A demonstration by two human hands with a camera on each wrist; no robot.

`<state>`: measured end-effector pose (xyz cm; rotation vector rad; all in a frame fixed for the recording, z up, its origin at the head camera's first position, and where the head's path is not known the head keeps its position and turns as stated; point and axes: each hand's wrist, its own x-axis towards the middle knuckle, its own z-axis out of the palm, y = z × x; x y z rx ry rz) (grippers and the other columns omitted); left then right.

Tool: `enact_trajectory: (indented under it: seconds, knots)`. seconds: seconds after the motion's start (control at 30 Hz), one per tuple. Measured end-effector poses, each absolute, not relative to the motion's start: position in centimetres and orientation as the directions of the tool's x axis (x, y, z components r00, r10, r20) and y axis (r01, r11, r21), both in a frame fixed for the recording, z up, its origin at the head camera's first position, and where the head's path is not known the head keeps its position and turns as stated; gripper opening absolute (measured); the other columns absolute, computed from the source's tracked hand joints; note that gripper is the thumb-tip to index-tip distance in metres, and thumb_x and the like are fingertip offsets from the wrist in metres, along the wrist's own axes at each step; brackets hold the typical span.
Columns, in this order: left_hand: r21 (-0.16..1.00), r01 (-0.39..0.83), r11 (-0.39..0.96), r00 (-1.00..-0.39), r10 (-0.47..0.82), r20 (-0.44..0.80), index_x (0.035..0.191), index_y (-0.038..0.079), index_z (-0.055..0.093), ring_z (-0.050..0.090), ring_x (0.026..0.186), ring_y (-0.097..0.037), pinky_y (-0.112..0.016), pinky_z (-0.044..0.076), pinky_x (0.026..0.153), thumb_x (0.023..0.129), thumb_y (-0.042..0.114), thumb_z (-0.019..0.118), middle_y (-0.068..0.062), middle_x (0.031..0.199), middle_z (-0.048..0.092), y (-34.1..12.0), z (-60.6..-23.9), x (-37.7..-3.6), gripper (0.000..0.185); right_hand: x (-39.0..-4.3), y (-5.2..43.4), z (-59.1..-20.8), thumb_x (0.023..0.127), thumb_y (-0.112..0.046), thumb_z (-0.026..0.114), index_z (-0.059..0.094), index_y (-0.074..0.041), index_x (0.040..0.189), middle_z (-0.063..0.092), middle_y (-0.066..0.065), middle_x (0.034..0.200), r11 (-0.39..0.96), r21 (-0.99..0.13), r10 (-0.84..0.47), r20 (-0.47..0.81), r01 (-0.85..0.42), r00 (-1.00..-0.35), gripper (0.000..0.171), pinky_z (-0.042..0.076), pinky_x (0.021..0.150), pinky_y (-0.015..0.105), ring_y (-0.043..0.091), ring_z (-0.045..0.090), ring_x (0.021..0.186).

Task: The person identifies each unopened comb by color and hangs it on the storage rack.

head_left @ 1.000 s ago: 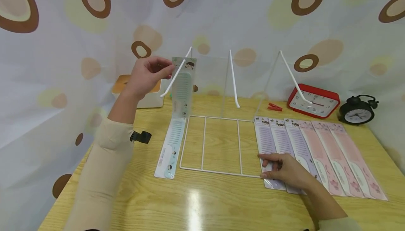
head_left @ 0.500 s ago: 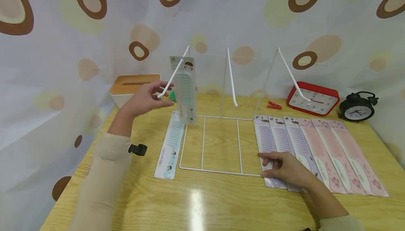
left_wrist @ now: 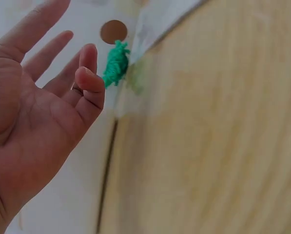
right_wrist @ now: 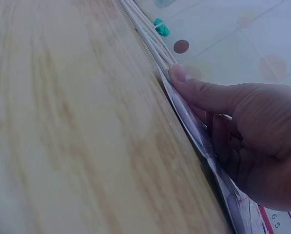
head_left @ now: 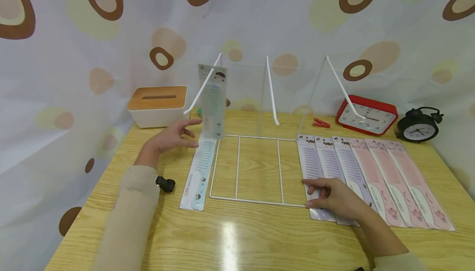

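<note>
The left hand (head_left: pixel 172 137) lets go of the hanging green comb (head_left: pixel 212 102) and drops, open, beside the comb on the table (head_left: pixel 199 170).

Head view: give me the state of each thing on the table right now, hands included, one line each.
Left hand: open, holding nothing, beside the hanging comb.
Right hand: fingers resting on the leftmost purple comb pack.
Hanging comb: hung on the left hook of the white wire rack.
Blue comb pack: flat on the table, left of the rack.
Purple comb packs: flat, side by side.
Pink comb packs: flat, side by side.
</note>
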<state>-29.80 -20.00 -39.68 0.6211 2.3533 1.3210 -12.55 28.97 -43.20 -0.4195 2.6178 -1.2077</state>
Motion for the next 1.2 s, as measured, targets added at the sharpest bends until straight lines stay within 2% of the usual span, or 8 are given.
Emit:
enact_trajectory:
  seconds: [0.1, 0.23, 0.4, 0.57, 0.7, 0.9, 1.07, 1.2]
  knots:
    - [0.899, 0.173, 0.402, -0.822, 0.562, -0.093, 0.156, 0.013, 0.035, 0.059, 0.11, -0.024, -0.027, 0.051, 0.079, 0.087, 0.012, 0.078, -0.006, 0.163, 0.03, -20.0, -41.0, -30.2, 0.081, -12.6, 29.1, -43.2, 0.077, -0.027, 0.086, 0.065, -0.004, 0.132, 0.066, -0.001, 0.096, 0.619, -0.77, -0.35, -0.09, -0.158, -0.932, 0.063, 0.041, 0.053, 0.021, 0.003, 0.047, 0.064]
    - [0.913, 0.125, 0.387, -0.835, 0.538, -0.114, 0.156, 0.012, 0.036, 0.059, 0.091, -0.017, -0.025, 0.049, 0.074, 0.088, 0.013, 0.077, -0.012, 0.153, 0.044, -19.9, -41.9, -30.5, 0.079, -12.6, 29.1, -43.2, 0.078, -0.027, 0.086, 0.064, -0.004, 0.133, 0.066, -0.001, 0.096, 0.619, -0.77, -0.359, -0.102, -0.155, -0.928, 0.064, 0.042, 0.055, 0.021, 0.003, 0.048, 0.066]
    - [0.882, 0.101, 0.46, -0.851, 0.499, -0.163, 0.154, 0.014, 0.039, 0.057, 0.082, -0.017, -0.026, 0.047, 0.073, 0.087, 0.014, 0.078, -0.018, 0.117, 0.065, -19.8, -42.3, -30.7, 0.078, -12.5, 28.8, -43.2, 0.078, -0.027, 0.085, 0.064, -0.003, 0.134, 0.066, -0.002, 0.097, 0.619, -0.771, -0.365, -0.117, -0.147, -0.924, 0.064, 0.042, 0.055, 0.021, 0.003, 0.048, 0.067]
    - [0.838, 0.107, 0.535, -0.853, 0.482, -0.199, 0.154, 0.008, 0.038, 0.057, 0.082, -0.016, -0.027, 0.044, 0.081, 0.086, 0.017, 0.08, -0.008, 0.091, 0.067, -19.6, -42.4, -31.0, 0.08, -12.4, 28.8, -43.1, 0.079, -0.028, 0.085, 0.064, -0.003, 0.133, 0.066, -0.002, 0.097, 0.63, -0.76, -0.359, -0.105, -0.158, -0.927, 0.064, 0.042, 0.055, 0.021, 0.003, 0.048, 0.066]
    - [0.829, 0.111, 0.548, -0.86, 0.471, -0.196, 0.151, 0.007, 0.042, 0.058, 0.08, -0.017, -0.027, 0.044, 0.082, 0.084, 0.015, 0.081, -0.008, 0.087, 0.067, -19.4, -42.5, -31.1, 0.078, -12.4, 28.9, -43.0, 0.079, -0.028, 0.085, 0.065, -0.004, 0.133, 0.066, -0.002, 0.097, 0.635, -0.755, -0.354, -0.095, -0.164, -0.93, 0.063, 0.042, 0.054, 0.021, 0.003, 0.048, 0.065]
    - [0.804, 0.197, 0.561, -0.871, 0.476, -0.119, 0.143, 0.007, 0.054, 0.054, 0.07, -0.016, -0.023, 0.044, 0.065, 0.081, 0.011, 0.084, -0.01, 0.081, 0.065, -18.9, -42.4, -30.8, 0.068, -12.3, 29.0, -42.8, 0.079, -0.027, 0.085, 0.065, -0.004, 0.132, 0.066, -0.002, 0.097, 0.63, -0.759, -0.356, -0.09, -0.168, -0.93, 0.062, 0.042, 0.053, 0.021, 0.003, 0.048, 0.065]
    - [0.764, 0.229, 0.604, -0.891, 0.446, -0.086, 0.129, 0.004, 0.064, 0.044, 0.07, -0.019, -0.027, 0.039, 0.065, 0.084, 0.012, 0.082, -0.006, 0.08, 0.052, -18.8, -42.3, -30.4, 0.05, -12.3, 29.0, -42.8, 0.079, -0.026, 0.085, 0.065, -0.004, 0.132, 0.066, -0.002, 0.097, 0.618, -0.766, -0.36, -0.077, -0.176, -0.93, 0.061, 0.042, 0.053, 0.021, 0.004, 0.048, 0.065]
    - [0.727, 0.243, 0.642, -0.896, 0.435, -0.085, 0.113, 0.001, 0.069, 0.046, 0.073, -0.019, -0.03, 0.04, 0.067, 0.086, 0.018, 0.08, -0.005, 0.08, 0.055, -19.2, -41.8, -29.7, 0.033, -12.3, 28.9, -43.1, 0.079, -0.024, 0.085, 0.065, -0.002, 0.132, 0.067, -0.001, 0.097, 0.593, -0.783, -0.375, -0.062, -0.188, -0.925, 0.06, 0.043, 0.053, 0.022, 0.004, 0.048, 0.064]
